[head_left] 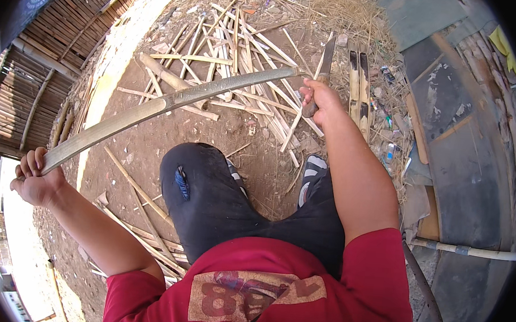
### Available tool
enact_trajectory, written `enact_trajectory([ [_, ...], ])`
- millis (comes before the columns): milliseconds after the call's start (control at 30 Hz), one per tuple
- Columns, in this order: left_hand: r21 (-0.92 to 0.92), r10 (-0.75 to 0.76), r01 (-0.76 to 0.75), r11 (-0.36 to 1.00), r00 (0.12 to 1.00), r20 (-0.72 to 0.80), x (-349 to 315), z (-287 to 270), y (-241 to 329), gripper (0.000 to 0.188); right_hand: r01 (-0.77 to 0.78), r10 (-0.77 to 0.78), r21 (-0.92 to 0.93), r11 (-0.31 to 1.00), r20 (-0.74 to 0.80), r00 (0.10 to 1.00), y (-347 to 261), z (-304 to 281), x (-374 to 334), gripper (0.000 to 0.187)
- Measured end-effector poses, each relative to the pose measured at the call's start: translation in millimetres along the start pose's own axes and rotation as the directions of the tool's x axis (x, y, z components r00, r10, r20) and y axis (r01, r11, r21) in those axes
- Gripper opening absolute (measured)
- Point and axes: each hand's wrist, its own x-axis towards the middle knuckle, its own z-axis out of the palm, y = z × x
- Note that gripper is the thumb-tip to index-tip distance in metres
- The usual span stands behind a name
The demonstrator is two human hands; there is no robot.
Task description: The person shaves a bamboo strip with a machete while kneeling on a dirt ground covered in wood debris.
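A long split bamboo strip [172, 100] stretches across in front of me, bowing slightly upward. My left hand [40, 180] is closed around its near left end. In my right hand [323, 101] is a knife [327, 57] with a brown wooden handle, its dark blade pointing away from me. The strip's far right end comes right up to the right hand's fingers; whether they touch it I cannot tell. Beyond the strip lies a loose pile of split bamboo pieces [242, 46] on the dirt. A thicker bamboo piece [163, 73] lies partly behind the strip.
More bamboo slats [139, 191] lie beside my left knee. Two scorched bamboo halves [359, 84] are right of the knife. Dark sheets [466, 175] line the right side, with a bamboo pole [473, 250] across them. A slatted bamboo wall [20, 99] stands at left.
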Motion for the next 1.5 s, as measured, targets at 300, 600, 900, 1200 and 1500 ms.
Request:
enact_trajectory([
  [300,0.312,-0.058,0.073,0.947,0.997,-0.058,-97,110,-167,0.050,0.300,-0.272,-0.451,0.841,0.128,0.954,-99,-44,-27,0.034],
  [600,0.275,-0.279,0.250,0.928,0.958,0.071,-182,183,-284,0.048,0.206,-0.367,-0.736,0.645,-0.061,0.928,-18,-214,-27,0.036],
  [900,0.364,-0.283,0.213,0.907,0.947,0.150,-228,239,-344,0.042,-0.063,-0.202,-0.796,0.602,-0.227,0.953,86,-319,-37,0.040],
  [1200,0.272,-0.269,0.225,0.936,0.953,0.139,-234,268,-351,0.022,-0.189,-0.026,-0.909,0.371,-0.213,0.977,119,-356,9,0.049],
  [1500,0.287,-0.323,0.252,0.924,0.916,0.237,-253,273,-355,0.025,-0.314,-0.140,-0.858,0.407,-0.398,0.906,141,-421,9,0.045],
])
